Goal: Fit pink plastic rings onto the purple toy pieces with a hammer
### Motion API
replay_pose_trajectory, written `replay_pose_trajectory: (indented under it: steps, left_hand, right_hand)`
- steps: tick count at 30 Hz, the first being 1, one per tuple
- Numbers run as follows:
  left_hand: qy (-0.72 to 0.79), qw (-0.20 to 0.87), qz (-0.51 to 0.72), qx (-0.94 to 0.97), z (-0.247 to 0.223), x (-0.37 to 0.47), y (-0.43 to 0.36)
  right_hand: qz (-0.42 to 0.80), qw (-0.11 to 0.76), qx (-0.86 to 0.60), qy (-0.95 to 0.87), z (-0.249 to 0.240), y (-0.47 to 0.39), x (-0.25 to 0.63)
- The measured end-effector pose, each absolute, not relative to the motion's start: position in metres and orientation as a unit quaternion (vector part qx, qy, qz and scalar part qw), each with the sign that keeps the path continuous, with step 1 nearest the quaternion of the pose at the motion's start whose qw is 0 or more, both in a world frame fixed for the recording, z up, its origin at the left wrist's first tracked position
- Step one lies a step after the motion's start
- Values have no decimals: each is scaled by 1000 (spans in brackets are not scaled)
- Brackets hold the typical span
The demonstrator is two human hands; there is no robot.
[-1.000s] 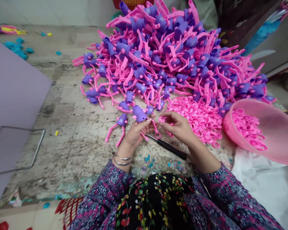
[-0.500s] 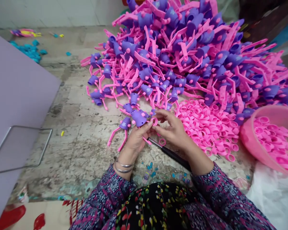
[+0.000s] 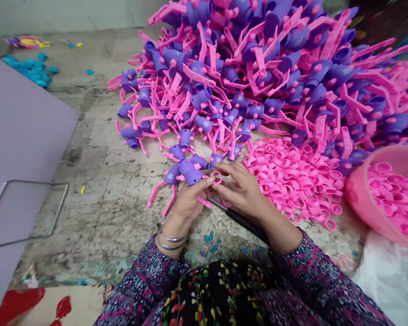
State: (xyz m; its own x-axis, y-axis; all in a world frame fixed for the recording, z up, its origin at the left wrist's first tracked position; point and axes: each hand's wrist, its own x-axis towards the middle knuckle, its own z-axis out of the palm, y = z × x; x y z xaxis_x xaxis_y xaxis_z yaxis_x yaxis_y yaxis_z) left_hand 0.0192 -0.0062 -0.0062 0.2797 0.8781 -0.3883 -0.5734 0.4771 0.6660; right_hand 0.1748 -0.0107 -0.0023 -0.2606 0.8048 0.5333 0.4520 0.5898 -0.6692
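Note:
My left hand (image 3: pixel 187 199) is closed on a purple piece with pink arms (image 3: pixel 190 172), its fingers wrapped round the lower part. A pink ring (image 3: pixel 216 178) is pinched between the fingers of my right hand (image 3: pixel 243 190), touching the left thumb tip. Under the hands lies a rod with a black handle (image 3: pixel 246 223), its metal end near the left fingers. Similar purple-and-pink pieces lie just beyond, one of them (image 3: pixel 172 174) left of the left hand. Right of my right hand is a heap of pink rings (image 3: pixel 292 176).
A large pile of purple-and-pink pieces (image 3: pixel 231 72) spreads across the back. At the right stands a pink tub (image 3: pixel 360 181) holding more rings. A lilac panel (image 3: pixel 23 136) with a metal wire frame (image 3: pixel 59 213) is at the left. Blue scraps (image 3: pixel 30 70) lie at the back left.
The view has shifted slightly. Both hands keep nearly the same pose; the ring shows a little more face-on, and the purple piece is still in the left hand.

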Motion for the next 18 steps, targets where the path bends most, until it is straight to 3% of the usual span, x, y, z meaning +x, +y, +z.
replay_pose_trajectory:
  steps: [10,18]
  left_hand:
    - [355,821,412,173,-4,12,-6]
    - [359,837,342,231,-5,9,-7]
  right_hand:
    - [248,444,-365,-779,-3,-6,173]
    - [341,471,-453,-676,31,-37,192]
